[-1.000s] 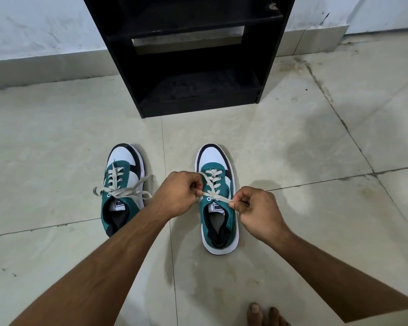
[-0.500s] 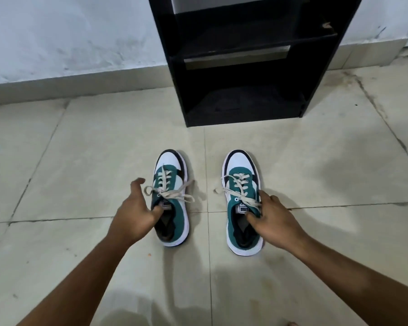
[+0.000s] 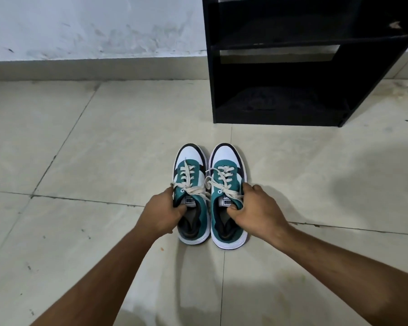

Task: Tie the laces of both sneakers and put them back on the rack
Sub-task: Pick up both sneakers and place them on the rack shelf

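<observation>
Two green-and-white sneakers, laces tied, sit side by side on the floor tiles (image 3: 104,149) just in front of the black rack (image 3: 292,67). The left hand (image 3: 161,214) clamps the left sneaker (image 3: 191,170) at its collar, thumb inside; the right hand (image 3: 257,210) likewise clamps the right sneaker (image 3: 226,165).

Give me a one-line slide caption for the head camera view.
Left hand and right hand grip two laced teal-and-white sneakers side by side on the tiled floor before the black rack.
</observation>
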